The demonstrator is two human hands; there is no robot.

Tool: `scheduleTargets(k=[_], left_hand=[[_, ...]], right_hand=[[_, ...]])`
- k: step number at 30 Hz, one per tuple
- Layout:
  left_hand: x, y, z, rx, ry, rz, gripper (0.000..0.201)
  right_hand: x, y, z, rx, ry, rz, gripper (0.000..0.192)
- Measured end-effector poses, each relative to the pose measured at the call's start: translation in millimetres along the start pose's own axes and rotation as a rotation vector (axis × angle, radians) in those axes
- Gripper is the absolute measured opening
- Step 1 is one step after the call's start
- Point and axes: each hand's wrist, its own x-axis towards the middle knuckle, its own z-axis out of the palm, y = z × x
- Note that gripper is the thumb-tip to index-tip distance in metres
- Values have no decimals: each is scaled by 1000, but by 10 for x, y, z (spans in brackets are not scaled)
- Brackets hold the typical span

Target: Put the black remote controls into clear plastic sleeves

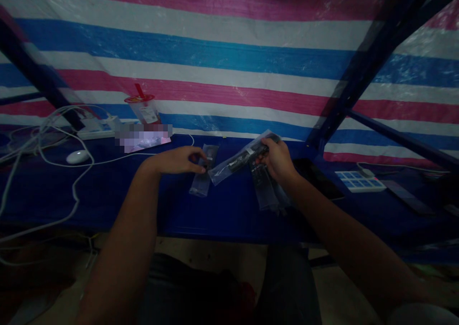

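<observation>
A blurred patch (143,137) hides something on the tabletop (107,191); the right hand (277,158) covers part of the bagged remote (244,158).

Dim shot. My left hand (178,161) rests fingertips on a bagged remote (205,176) lying flat on the blue bench (107,191). My right hand (277,160) grips a second bagged remote (241,160), tilted, over more bagged ones (267,191). White mouse (77,157), cables (43,138), power strip (96,130), lidded cup (144,109) far left.
</observation>
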Motion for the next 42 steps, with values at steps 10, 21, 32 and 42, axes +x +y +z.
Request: scheduleTargets(k=[10, 21, 32, 42], left_hand=[[393, 776, 703, -74, 409, 250, 71], [464, 789, 872, -33, 462, 17, 28], [547, 693, 914, -174, 539, 44, 30], [530, 663, 862, -31, 664, 71, 21]], right_hand=[[41, -113, -97, -23, 58, -269, 41], [-114, -364, -101, -75, 59, -397, 38], [-86, -636, -42, -14, -20, -482, 53], [130, -413, -164, 110, 5, -377, 42]])
